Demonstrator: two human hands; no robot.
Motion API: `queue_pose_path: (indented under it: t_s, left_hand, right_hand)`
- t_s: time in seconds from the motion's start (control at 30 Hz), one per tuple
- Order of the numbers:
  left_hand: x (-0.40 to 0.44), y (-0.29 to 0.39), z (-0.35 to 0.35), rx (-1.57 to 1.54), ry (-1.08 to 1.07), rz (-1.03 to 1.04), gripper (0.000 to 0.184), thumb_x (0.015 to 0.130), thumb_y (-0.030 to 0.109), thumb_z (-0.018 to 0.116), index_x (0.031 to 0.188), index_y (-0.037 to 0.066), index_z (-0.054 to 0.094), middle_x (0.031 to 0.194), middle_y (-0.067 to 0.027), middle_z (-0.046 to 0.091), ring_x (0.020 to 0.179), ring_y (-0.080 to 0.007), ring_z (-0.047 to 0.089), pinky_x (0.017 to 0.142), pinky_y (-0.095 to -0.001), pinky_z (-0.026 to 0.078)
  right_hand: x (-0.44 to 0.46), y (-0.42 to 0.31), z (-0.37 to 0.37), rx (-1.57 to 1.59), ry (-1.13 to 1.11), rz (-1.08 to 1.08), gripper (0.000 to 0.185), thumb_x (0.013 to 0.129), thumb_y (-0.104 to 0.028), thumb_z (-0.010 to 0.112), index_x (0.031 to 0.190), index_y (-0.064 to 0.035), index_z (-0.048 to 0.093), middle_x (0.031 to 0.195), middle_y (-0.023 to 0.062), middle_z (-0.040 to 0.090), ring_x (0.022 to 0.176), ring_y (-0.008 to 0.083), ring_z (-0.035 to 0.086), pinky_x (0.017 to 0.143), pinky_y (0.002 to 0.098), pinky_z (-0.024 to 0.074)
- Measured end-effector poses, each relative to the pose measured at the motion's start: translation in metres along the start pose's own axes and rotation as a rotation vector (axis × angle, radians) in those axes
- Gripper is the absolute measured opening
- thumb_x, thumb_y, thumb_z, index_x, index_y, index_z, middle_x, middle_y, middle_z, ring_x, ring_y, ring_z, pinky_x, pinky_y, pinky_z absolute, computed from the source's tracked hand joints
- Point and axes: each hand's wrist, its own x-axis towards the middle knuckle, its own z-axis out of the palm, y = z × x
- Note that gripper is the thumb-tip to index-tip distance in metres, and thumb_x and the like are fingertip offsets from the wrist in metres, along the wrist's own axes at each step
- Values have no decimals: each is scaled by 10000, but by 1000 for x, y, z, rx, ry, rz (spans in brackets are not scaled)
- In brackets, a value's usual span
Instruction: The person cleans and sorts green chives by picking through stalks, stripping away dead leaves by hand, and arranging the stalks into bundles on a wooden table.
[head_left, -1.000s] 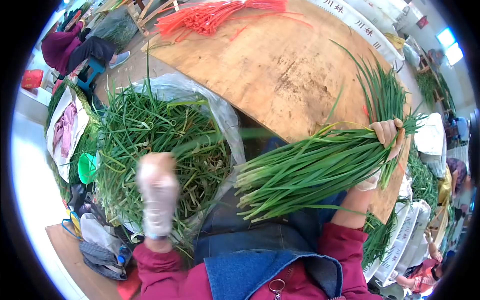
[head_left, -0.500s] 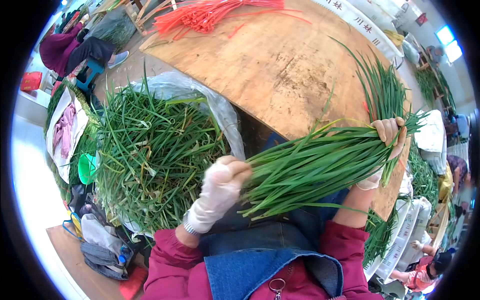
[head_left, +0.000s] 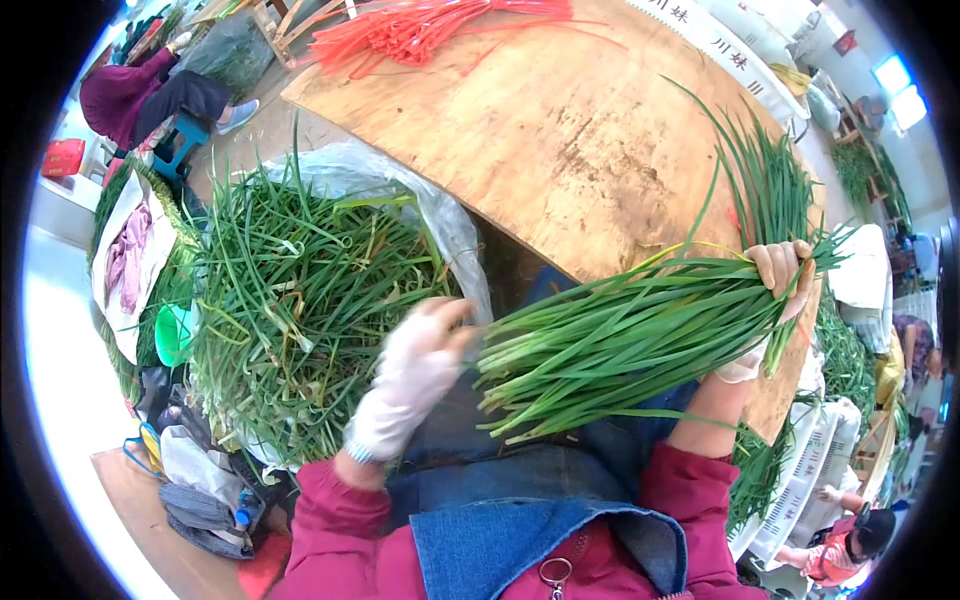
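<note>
A bunch of long green stalks (head_left: 620, 330) lies across my lap, its pale cut ends pointing left. Wrapped round its leafy right end is my right hand (head_left: 782, 275), in a worn white glove with bare fingertips. My left hand (head_left: 425, 355), gloved and slightly blurred, hovers just left of the pale ends, its fingers apart and nothing visible in them. Below and left of it, a clear plastic bag (head_left: 462, 235) holds a heap of loose green leaves (head_left: 310, 300). Another green bunch (head_left: 770, 190) rests on the wooden board beyond my right hand.
The wooden board (head_left: 520, 130) carries red ties (head_left: 400, 35) at its far edge. A person (head_left: 130, 95) sits on a blue stool at the upper left; another person (head_left: 840, 550) is at the lower right. White crates (head_left: 800, 480) stand right of me.
My left hand came from over the leaf heap to the bunch's pale ends, closed there, then drew back a little left and opened. My right hand keeps its hold.
</note>
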Motion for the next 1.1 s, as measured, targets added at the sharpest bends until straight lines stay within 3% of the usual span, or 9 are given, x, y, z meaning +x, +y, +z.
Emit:
queue_pose_path:
  t_s: [0.13, 0.27, 0.4, 0.47, 0.57, 0.63, 0.73, 0.87, 1.1]
  left_hand:
    - [29, -2, 36, -322, -201, -16, 193, 805, 139, 571, 918, 3, 649, 877, -170, 626, 871, -319, 602, 771, -351, 467]
    - [4, -11, -8, -150, 256, 96, 65, 777, 63, 635, 824, 26, 663, 790, -106, 650, 709, -211, 625, 655, -298, 496]
    - [-47, -60, -93, 434, 824, -349, 158, 821, 96, 604, 927, -18, 629, 877, -142, 642, 775, -238, 604, 698, -326, 481]
    - [-67, -76, -105, 885, 660, -423, 199, 814, 94, 596, 975, -24, 600, 980, -161, 600, 836, -272, 586, 731, -340, 474]
    - [-58, -22, -62, 373, 433, 87, 239, 748, 62, 654, 977, 33, 594, 954, -147, 591, 813, -293, 578, 723, -365, 479]
    - [-48, 16, -28, -37, 125, 33, 289, 689, 24, 680, 974, 43, 637, 910, -124, 609, 847, -261, 588, 744, -336, 476]
    - [-27, 35, 2, -12, 8, 231, 259, 702, 83, 704, 943, 25, 630, 877, -137, 598, 769, -290, 578, 697, -333, 473]
    - [-21, 27, 5, -554, 22, 3, 136, 739, -5, 659, 875, 0, 643, 769, -81, 599, 710, -187, 565, 652, -279, 445]
    - [-8, 36, -16, -749, -137, -319, 93, 855, 53, 573, 933, 10, 601, 752, -13, 593, 620, -61, 503, 570, -201, 417]
  right_hand:
    - [0, -3, -1, 4, -15, 21, 219, 925, -151, 445, 992, 37, 537, 558, -39, 423, 491, 71, 408, 545, 239, 380]
    - [0, -5, -2, -23, 7, 46, 235, 930, -159, 434, 1004, 36, 543, 563, -32, 418, 501, 78, 407, 566, 249, 378]
    - [4, -7, -3, -56, 17, 80, 227, 934, -156, 427, 985, 26, 553, 561, -30, 407, 500, 75, 392, 573, 249, 361]
    - [5, -6, 0, -80, 33, 83, 221, 936, -153, 421, 969, 21, 554, 558, -32, 401, 495, 74, 382, 571, 248, 352]
    - [3, -3, 10, -120, 108, 64, 206, 936, -146, 419, 939, 13, 551, 544, -44, 380, 482, 73, 364, 572, 249, 347]
    - [2, -1, 16, -156, 164, 39, 199, 933, -141, 425, 931, 12, 552, 532, -52, 361, 477, 71, 357, 572, 248, 347]
    - [1, -1, 19, -203, 179, 37, 197, 936, -129, 427, 940, 25, 549, 536, -49, 346, 496, 69, 346, 561, 233, 332]
    - [-3, -2, 21, -263, 278, -1, 175, 922, -121, 460, 912, 19, 565, 532, -49, 321, 498, 68, 327, 557, 230, 321]
    - [-4, 7, 31, -307, 392, -55, 128, 896, -111, 512, 883, 7, 560, 553, -48, 293, 520, 73, 312, 553, 227, 316]
